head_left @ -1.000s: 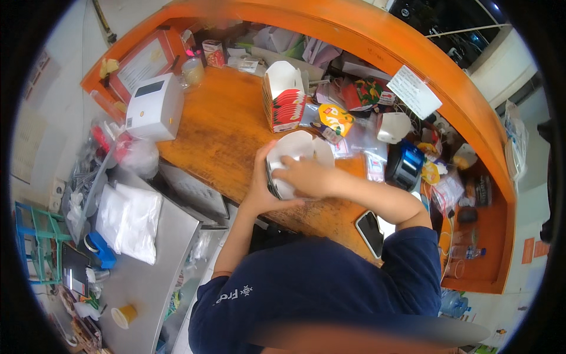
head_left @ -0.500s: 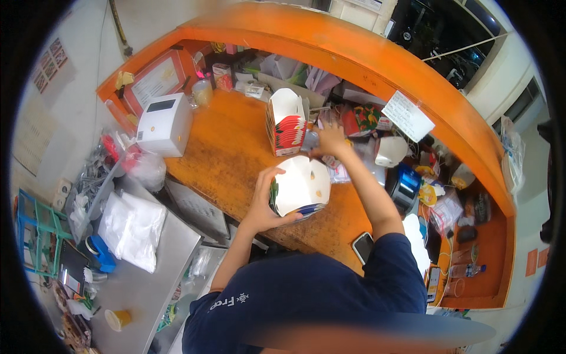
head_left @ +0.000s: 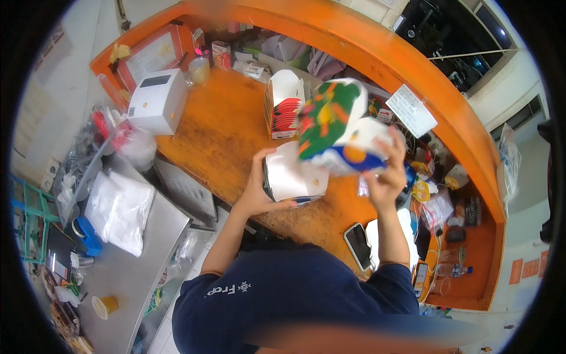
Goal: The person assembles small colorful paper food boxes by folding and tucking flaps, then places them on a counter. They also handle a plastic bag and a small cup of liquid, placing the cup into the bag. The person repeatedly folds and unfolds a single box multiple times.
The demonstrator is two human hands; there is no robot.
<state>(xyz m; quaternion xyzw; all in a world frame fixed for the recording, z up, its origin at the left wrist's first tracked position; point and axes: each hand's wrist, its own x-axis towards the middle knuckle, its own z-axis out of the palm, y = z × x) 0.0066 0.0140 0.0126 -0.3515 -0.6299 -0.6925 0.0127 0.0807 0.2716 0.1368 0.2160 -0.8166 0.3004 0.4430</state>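
My left hand (head_left: 253,187) is wrapped round the near side of a small stack of white-lined paper food boxes (head_left: 296,175) at the middle of the wooden counter. Raised above and right of that stack, my right hand (head_left: 388,172) grips another paper food box (head_left: 333,121), tilted and blurred by motion. Its outside is printed green, orange, white and blue. Just beyond the left hand's stack stands a taller nested stack of food boxes (head_left: 286,115), red and white outside and white inside.
On the orange counter (head_left: 215,121) a white printer (head_left: 158,101) stands at left. A phone (head_left: 357,246) lies at the near right. Cluttered packets line the raised back edge. A steel table (head_left: 132,277) with white plastic bags (head_left: 121,213) and a yellow cup (head_left: 104,307) is at left.
My right hand has drawn back to the right from the clutter beside the taller stack, and now holds up a printed food box. My left hand keeps its grip on the near stack.
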